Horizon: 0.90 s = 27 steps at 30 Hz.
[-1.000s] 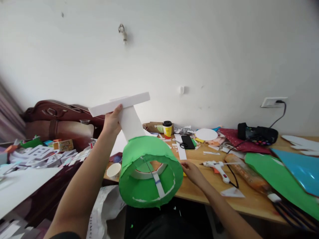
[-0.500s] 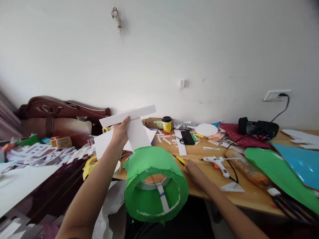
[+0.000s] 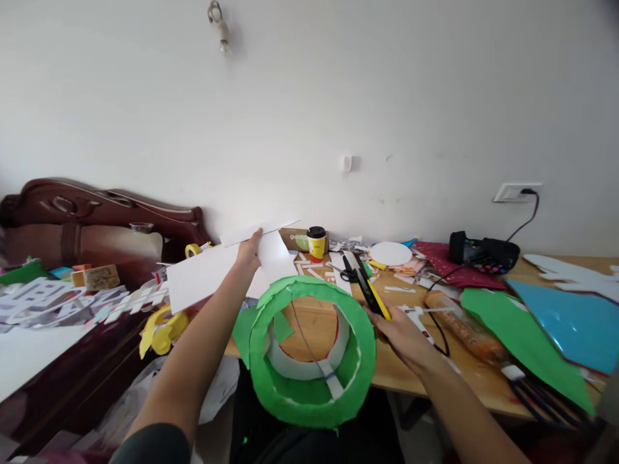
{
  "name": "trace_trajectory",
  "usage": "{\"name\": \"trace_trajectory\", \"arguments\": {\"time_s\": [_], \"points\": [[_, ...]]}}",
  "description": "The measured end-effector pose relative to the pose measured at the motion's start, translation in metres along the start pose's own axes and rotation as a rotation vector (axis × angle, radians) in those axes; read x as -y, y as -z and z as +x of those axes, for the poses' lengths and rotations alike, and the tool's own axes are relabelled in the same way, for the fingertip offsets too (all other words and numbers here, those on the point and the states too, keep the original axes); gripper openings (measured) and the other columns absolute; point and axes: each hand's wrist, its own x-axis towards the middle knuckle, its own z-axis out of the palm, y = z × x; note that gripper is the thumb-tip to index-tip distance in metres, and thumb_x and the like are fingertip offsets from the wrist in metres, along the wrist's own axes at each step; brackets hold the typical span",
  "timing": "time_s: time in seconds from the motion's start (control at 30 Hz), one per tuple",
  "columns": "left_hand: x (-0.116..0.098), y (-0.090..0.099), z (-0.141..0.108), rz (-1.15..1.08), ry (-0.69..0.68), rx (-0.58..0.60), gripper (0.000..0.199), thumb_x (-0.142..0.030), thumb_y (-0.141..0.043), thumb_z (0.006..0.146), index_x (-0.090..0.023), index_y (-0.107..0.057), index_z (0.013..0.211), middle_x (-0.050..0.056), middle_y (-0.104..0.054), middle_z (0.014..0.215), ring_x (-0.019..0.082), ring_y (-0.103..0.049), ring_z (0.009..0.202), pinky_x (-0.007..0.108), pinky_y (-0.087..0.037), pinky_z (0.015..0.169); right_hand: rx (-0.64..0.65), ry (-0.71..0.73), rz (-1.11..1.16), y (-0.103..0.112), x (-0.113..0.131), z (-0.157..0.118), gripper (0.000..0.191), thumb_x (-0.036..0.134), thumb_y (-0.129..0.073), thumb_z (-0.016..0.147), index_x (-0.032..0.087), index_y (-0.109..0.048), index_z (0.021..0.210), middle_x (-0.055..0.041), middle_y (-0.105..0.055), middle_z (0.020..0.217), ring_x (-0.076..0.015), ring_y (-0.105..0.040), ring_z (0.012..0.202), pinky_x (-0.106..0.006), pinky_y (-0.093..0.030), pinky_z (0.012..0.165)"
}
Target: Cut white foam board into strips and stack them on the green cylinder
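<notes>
1. Our left hand (image 3: 249, 250), nine o'clock, pinches a white board (image 3: 275, 258); a loose pinch could drop it.
2. Our right hand (image 3: 394, 325), four o'clock, wraps a yellow-black cutter (image 3: 379, 301); slipping could gash the green ring (image 3: 314, 412), six o'clock.
3. Swinging right, we might knock the glue gun (image 3: 414, 315).

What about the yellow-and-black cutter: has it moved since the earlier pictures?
Yes: against the wall socket, the cutter has shifted up and rightward in the picture; the right hand now holds it raised.
</notes>
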Motion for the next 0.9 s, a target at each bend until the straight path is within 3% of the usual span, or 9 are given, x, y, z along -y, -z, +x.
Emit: {"name": "trace_trajectory", "arguments": {"time_s": [0.13, 0.3, 0.47, 0.57, 0.7, 0.77, 0.83, 0.9], "points": [[0.018, 0.015, 0.008, -0.012, 0.036, -0.029, 0.023, -0.017, -0.079, 0.076, -0.009, -0.064, 0.093, 0.009, -0.072, 0.073, 0.020, -0.071, 0.063, 0.037, -0.061, 0.075, -0.150, 0.036, -0.134, 0.003, -0.011, -0.015, 0.045, 0.057, -0.067, 0.078, 0.027, -0.066, 0.110, -0.0050, -0.071, 0.092, -0.0224, -0.064, 0.075, -0.031, -0.049, 0.054], [0.033, 0.032, 0.002, -0.033, 0.077, -0.032, 0.022, -0.019, -0.077, 0.079, -0.012, -0.064, 0.096, 0.009, -0.073, 0.074, 0.023, -0.073, 0.069, 0.036, -0.062, 0.074, -0.380, 0.149, -0.670, -0.006, -0.013, -0.020, 0.035, 0.049, -0.068, 0.075, 0.026, -0.061, 0.100, -0.0070, -0.072, 0.096, -0.0276, -0.067, 0.085, -0.034, -0.048, 0.067], [0.032, 0.042, -0.002, -0.078, 0.052, -0.014, 0.014, -0.017, -0.070, 0.085, -0.013, -0.064, 0.097, 0.009, -0.074, 0.081, 0.022, -0.074, 0.077, 0.035, -0.061, 0.078, -0.381, 0.170, -0.972, -0.018, -0.011, -0.013, 0.027, 0.044, -0.060, 0.082, 0.026, -0.057, 0.102, -0.0065, -0.073, 0.093, -0.0258, -0.067, 0.075, -0.030, -0.041, 0.059], [0.019, 0.052, -0.003, -0.129, -0.015, -0.050, 0.002, -0.017, -0.061, 0.092, -0.016, -0.062, 0.092, 0.006, -0.073, 0.083, 0.017, -0.073, 0.081, 0.030, -0.059, 0.083, -0.403, 0.243, -1.013, -0.008, 0.002, -0.004, 0.023, 0.042, -0.058, 0.083, 0.026, -0.058, 0.099, -0.0050, -0.072, 0.087, -0.0233, -0.066, 0.069, -0.029, -0.039, 0.057], [-0.003, 0.071, -0.014, -0.190, -0.106, -0.116, 0.014, -0.018, -0.050, 0.098, -0.019, -0.056, 0.085, 0.001, -0.071, 0.080, 0.013, -0.073, 0.090, 0.027, -0.057, 0.089, -0.549, 0.267, -1.105, 0.034, 0.037, 0.010, 0.028, 0.041, -0.064, 0.078, 0.025, -0.062, 0.100, -0.0044, -0.069, 0.080, -0.0211, -0.062, 0.063, -0.028, -0.034, 0.055], [0.000, 0.079, -0.030, -0.192, -0.089, -0.117, 0.018, -0.017, -0.047, 0.099, -0.019, -0.055, 0.083, 0.001, -0.071, 0.078, 0.013, -0.073, 0.089, 0.025, -0.058, 0.086, -0.658, 0.216, -1.197, 0.066, 0.062, 0.021, 0.032, 0.039, -0.067, 0.077, 0.023, -0.063, 0.105, -0.0065, -0.069, 0.081, -0.0213, -0.061, 0.064, -0.028, -0.031, 0.056], [0.022, 0.085, -0.057, -0.160, -0.001, -0.094, 0.019, -0.013, -0.048, 0.097, -0.018, -0.056, 0.081, 0.003, -0.071, 0.075, 0.014, -0.074, 0.079, 0.023, -0.060, 0.077, -0.771, 0.097, -1.297, 0.104, 0.088, 0.039, 0.039, 0.042, -0.069, 0.078, 0.018, -0.065, 0.109, -0.0112, -0.068, 0.081, -0.0229, -0.061, 0.068, -0.030, -0.028, 0.058], [0.058, 0.087, -0.092, -0.104, 0.152, -0.039, 0.013, -0.005, -0.054, 0.091, -0.014, -0.059, 0.083, 0.008, -0.072, 0.073, 0.019, -0.074, 0.067, 0.026, -0.061, 0.065, -0.787, -0.026, -1.395, 0.143, 0.111, 0.066, 0.043, 0.042, -0.069, 0.080, 0.013, -0.066, 0.111, -0.0187, -0.068, 0.091, -0.0255, -0.062, 0.081, -0.034, -0.027, 0.062]]}}
